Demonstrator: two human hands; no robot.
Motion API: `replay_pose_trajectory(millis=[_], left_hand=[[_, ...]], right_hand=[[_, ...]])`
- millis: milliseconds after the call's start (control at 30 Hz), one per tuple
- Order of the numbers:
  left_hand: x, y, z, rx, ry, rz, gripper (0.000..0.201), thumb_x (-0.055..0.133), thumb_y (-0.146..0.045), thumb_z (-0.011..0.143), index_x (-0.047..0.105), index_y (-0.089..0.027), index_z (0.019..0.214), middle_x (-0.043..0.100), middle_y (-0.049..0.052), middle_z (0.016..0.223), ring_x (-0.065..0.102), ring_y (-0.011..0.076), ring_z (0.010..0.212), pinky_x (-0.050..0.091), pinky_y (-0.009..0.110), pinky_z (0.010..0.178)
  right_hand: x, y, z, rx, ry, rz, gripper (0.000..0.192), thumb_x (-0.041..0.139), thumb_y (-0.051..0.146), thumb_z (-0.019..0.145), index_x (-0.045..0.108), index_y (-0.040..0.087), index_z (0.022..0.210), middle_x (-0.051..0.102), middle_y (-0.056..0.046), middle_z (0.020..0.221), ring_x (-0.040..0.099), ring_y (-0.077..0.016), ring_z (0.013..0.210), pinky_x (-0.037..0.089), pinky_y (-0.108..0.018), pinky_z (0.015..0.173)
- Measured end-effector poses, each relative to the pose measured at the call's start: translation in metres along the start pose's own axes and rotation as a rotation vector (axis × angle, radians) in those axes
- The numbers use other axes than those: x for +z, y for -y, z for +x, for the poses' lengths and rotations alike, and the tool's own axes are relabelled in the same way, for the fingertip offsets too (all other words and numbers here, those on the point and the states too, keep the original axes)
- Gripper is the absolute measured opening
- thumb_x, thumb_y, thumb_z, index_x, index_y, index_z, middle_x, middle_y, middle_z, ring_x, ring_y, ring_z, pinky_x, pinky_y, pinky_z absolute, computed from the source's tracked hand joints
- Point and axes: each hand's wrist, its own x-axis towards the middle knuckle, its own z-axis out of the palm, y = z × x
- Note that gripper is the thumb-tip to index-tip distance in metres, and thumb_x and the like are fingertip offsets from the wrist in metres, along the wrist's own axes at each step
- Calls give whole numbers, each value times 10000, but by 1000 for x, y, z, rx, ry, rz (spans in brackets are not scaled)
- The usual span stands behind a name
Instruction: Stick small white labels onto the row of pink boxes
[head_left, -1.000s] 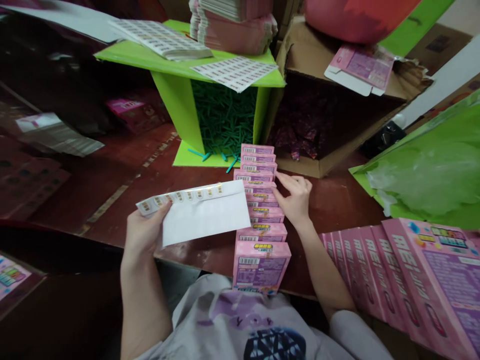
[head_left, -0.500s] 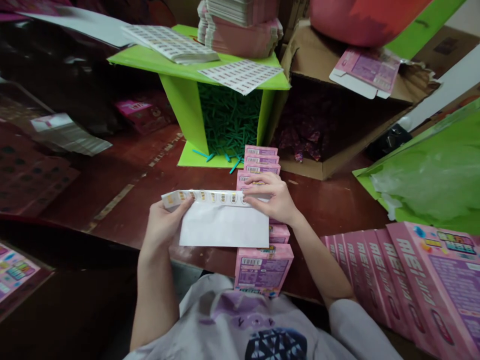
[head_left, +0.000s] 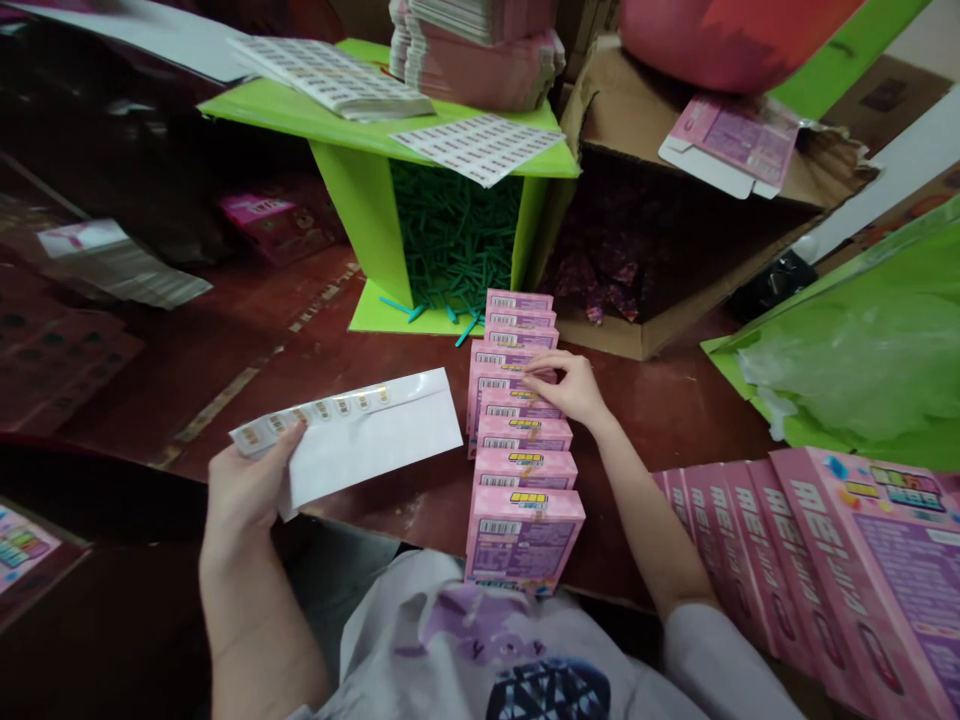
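Observation:
My left hand (head_left: 251, 490) is closed on a white sticker sheet (head_left: 379, 435), its thumb on top near the left end. The sheet's upper edge is folded over and shows a row of small round stickers, with a bare strip at the right end. My right hand (head_left: 574, 390) has thumb and forefinger pinched together at the top of a pink-and-purple box (head_left: 501, 385) midway along a row. The sticker in this pinch is too small to make out clearly. Nearer boxes in the row, such as the front box (head_left: 525, 535), stand upright with yellow marks on top.
Behind the row, a green bin (head_left: 360, 215) holds teal sticks, with more sticker sheets (head_left: 480, 145) on top. A cardboard box (head_left: 645, 335) stands beside it. More pink boxes (head_left: 817, 560) lean at right; a green container (head_left: 862, 330) is beyond them.
My left hand has carried the sheet left, off the boxes, and tilted it. My right hand has left the sheet's right end, where one sticker is gone, and moved onto a box.

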Motion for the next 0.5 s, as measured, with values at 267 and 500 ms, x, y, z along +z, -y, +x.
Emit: replay_pose_trajectory(millis=[267, 500], left_hand=[[8, -17, -23, 35, 103, -39, 435, 827, -320, 532, 722, -87, 884, 731, 76, 853, 627, 142, 622, 506, 237, 558], [25, -41, -47, 176, 286, -52, 405, 821, -370, 603, 738, -101, 893, 745, 109, 919, 663, 150, 671, 517, 219, 607]], right_hand=[[6, 25, 8, -144, -199, -331, 224, 729, 255, 774, 744, 246, 998, 748, -33, 925, 626, -237, 913, 405, -442, 903], [51, 78, 8, -352, 145, -241, 234, 702, 331, 821, 712, 228, 1030, 715, -41, 1062, 600, -232, 1028, 349, -433, 964]])
